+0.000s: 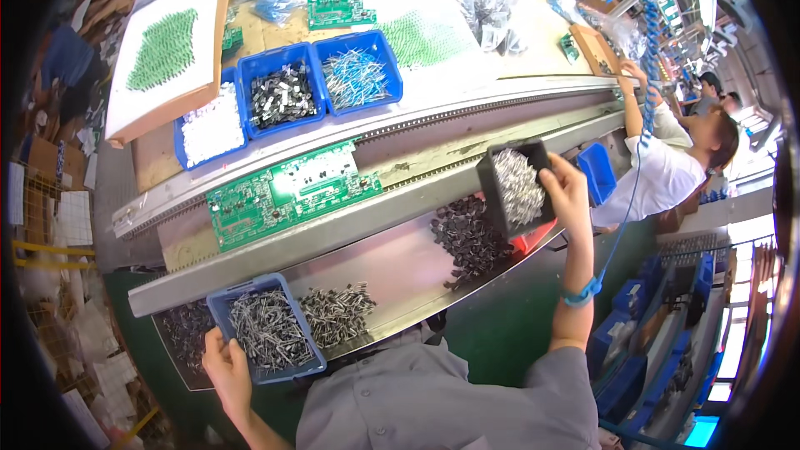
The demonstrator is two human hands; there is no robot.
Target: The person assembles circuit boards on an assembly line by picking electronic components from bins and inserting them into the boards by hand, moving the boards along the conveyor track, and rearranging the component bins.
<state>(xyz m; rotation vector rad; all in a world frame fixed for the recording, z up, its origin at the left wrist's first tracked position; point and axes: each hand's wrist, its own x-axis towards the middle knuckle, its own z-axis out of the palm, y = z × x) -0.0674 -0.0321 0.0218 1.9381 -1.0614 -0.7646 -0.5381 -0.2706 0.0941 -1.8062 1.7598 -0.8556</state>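
Observation:
In my right hand (568, 189) is a black bin (490, 187), gripped by its right wall and tilted; it is full of small silver leaded parts (520, 187). A blue wrist strap (582, 292) circles my right wrist. My left hand (225, 367) has its fingers closed over the left edge of a blue bin (293, 372), which sits at the near edge of the metal tray. Dark capacitor-like parts with long leads (268, 329) fill that bin. Loose leaded parts (339, 313) lie beside it, and a pile of black parts (469, 242) lies below the black bin.
Green circuit boards (287, 192) sit on the conveyor rails (433, 187). Beyond them stand blue bins of white parts (212, 129), black parts (283, 96) and blue-bodied parts (356, 77). A red bin (533, 237) shows under the black one. Another person (667, 171) works at the right.

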